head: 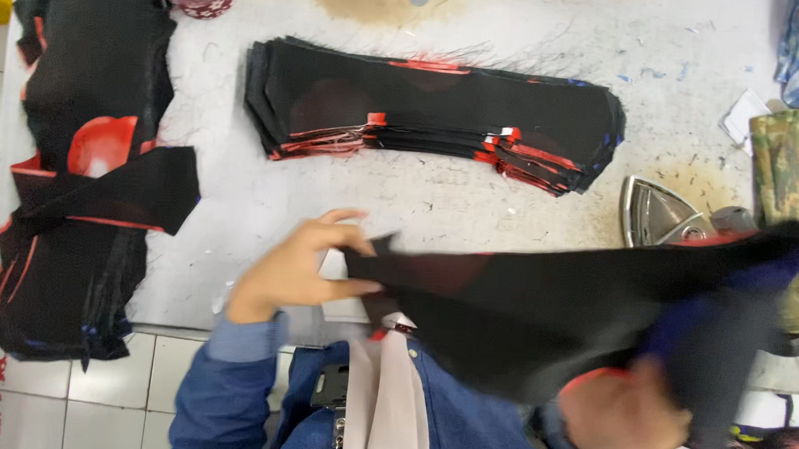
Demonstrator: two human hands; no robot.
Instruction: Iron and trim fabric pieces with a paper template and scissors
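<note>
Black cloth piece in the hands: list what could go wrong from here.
1. The black cloth piece, stretched between the left hand and the right hand, swings close to the iron; it might snag on it or drag it.
2. It is blurred by fast motion, so the left hand's fingertip pinch on its narrow end could slip.
3. A wide sweep might brush the stack of cut pieces and knock it out of line.

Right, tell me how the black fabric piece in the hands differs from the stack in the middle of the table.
The held piece is single, lifted and blurred, stretched between left hand and right hand. The stack has many layers, lying flat and untouched on the table. Both are black with red.
</note>
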